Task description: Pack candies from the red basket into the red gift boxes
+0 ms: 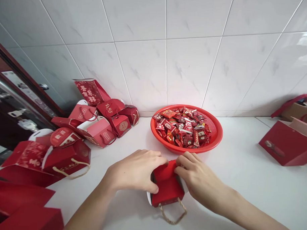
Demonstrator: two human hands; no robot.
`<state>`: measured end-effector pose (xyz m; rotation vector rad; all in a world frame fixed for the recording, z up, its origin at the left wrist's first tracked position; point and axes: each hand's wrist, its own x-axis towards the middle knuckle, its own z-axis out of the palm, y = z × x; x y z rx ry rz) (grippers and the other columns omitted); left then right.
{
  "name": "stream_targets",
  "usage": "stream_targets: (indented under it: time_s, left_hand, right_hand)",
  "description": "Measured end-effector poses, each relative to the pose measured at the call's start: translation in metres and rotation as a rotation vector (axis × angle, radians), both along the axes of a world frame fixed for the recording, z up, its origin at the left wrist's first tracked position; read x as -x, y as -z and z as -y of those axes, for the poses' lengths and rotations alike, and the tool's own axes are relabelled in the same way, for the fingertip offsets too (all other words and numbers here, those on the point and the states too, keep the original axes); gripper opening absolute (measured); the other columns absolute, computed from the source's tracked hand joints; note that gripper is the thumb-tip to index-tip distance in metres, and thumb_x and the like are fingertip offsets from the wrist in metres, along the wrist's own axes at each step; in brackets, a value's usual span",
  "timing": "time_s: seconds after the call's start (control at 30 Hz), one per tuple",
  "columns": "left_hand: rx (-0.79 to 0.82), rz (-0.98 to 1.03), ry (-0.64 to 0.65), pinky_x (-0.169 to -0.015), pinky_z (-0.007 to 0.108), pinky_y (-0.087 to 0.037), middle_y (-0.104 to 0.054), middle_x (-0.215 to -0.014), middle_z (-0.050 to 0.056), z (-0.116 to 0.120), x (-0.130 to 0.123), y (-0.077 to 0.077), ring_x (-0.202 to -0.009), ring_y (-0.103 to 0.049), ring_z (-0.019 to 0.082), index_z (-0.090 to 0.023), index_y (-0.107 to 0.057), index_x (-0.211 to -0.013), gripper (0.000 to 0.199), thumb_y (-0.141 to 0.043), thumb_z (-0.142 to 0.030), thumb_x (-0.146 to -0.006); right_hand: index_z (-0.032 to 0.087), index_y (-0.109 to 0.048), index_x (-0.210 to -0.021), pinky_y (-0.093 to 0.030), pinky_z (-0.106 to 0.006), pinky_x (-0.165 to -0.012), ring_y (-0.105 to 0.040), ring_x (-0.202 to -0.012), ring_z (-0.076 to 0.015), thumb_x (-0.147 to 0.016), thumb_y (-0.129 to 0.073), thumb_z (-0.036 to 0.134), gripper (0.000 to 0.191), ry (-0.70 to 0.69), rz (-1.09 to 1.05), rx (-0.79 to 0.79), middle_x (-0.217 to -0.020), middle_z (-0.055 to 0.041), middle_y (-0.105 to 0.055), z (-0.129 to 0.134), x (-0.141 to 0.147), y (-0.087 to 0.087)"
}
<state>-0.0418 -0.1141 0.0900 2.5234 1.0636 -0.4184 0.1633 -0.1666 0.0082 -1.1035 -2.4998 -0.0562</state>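
A small red gift box (pixel 167 191) sits on the white counter in front of me, its top open and its red inside showing. A twisted rope handle (pixel 172 219) hangs from its near side. My left hand (pixel 136 171) is curved round the box's left side, thumb at the near left and fingers at the back. With bent fingers, my right hand (pixel 195 173) grips the back right edge; its fingertips are partly hidden. Just behind the box stands a red plastic basket (pixel 216 134) holding several wrapped candies (pixel 185 126).
On the left, several red gift boxes (pixel 66 157) are piled on the counter (pixel 125 211), some with handles. A larger red box (pixel 284 144) stands at the right, near a cardboard box (pixel 296 111). Behind is a tiled wall (pixel 190 69); keys (pixel 27 124) hang at the far left.
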Motion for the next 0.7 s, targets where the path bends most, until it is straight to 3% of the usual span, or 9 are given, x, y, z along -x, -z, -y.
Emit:
stream_targets:
  time_s: [0.1, 0.2, 0.3, 0.53, 0.6, 0.7]
  left_hand:
    - [-0.037, -0.023, -0.033, -0.068, 0.034, -0.039, -0.062, -0.088, 0.001, 0.002, -0.002, 0.004, -0.081, -0.063, 0.025, -0.023, -0.046, -0.077, 0.025, -0.068, -0.029, -0.069]
    - [-0.055, -0.036, -0.042, -0.067, 0.035, -0.039, -0.063, -0.090, 0.003, 0.003, -0.004, 0.008, -0.084, -0.064, 0.027, -0.023, -0.043, -0.077, 0.022, -0.064, -0.024, -0.069]
    - [-0.065, -0.053, -0.017, -0.068, 0.036, -0.042, -0.064, -0.092, 0.004, 0.003, -0.004, 0.010, -0.086, -0.066, 0.028, -0.023, -0.044, -0.078, 0.020, -0.059, -0.017, -0.068]
    - [-0.074, -0.010, -0.031, -0.076, 0.035, -0.047, -0.068, -0.104, 0.004, 0.003, 0.001, 0.016, -0.097, -0.069, 0.028, -0.025, -0.057, -0.099, 0.035, -0.055, -0.006, -0.069]
    - [-0.083, 0.000, -0.048, -0.076, 0.034, -0.048, -0.070, -0.104, 0.005, 0.002, 0.003, 0.017, -0.096, -0.070, 0.028, -0.026, -0.059, -0.101, 0.034, -0.058, -0.008, -0.072]
    - [-0.088, 0.013, -0.088, -0.076, 0.033, -0.049, -0.071, -0.103, 0.005, 0.000, 0.006, 0.018, -0.095, -0.070, 0.028, -0.026, -0.062, -0.102, 0.028, -0.066, -0.019, -0.075]
  right_hand:
    - [0.019, -0.060, -0.075, -0.043, -0.036, -0.072, -0.048, -0.079, -0.0207, -0.087, -0.055, -0.001, 0.024, 0.005, -0.022, 0.074, -0.082, -0.0052, -0.059, 0.004, 0.002, -0.003]
    - [0.019, -0.063, -0.076, -0.047, -0.041, -0.078, -0.050, -0.083, -0.0230, -0.094, -0.066, 0.027, 0.020, 0.013, -0.062, 0.145, -0.083, -0.0065, -0.059, 0.009, 0.004, -0.005]
    - [0.019, -0.066, -0.078, -0.049, -0.044, -0.081, -0.051, -0.087, -0.0255, -0.081, -0.081, 0.049, 0.033, 0.033, -0.113, 0.168, -0.086, -0.0071, -0.059, 0.011, 0.006, -0.004]
    - [0.022, -0.057, -0.084, -0.052, -0.037, -0.077, -0.052, -0.090, -0.0225, -0.070, -0.089, 0.019, 0.035, 0.023, -0.219, 0.246, -0.097, -0.0045, -0.063, 0.010, 0.004, -0.009]
    - [0.022, -0.053, -0.083, -0.052, -0.037, -0.077, -0.051, -0.087, -0.0204, -0.073, -0.084, 0.013, 0.034, -0.011, -0.215, 0.217, -0.095, -0.0026, -0.063, 0.010, 0.003, -0.012]
    - [0.022, -0.055, -0.084, -0.051, -0.040, -0.091, -0.054, -0.092, -0.0194, -0.088, -0.068, 0.007, 0.019, -0.147, -0.141, 0.103, -0.098, -0.0033, -0.065, 0.012, 0.002, -0.018]
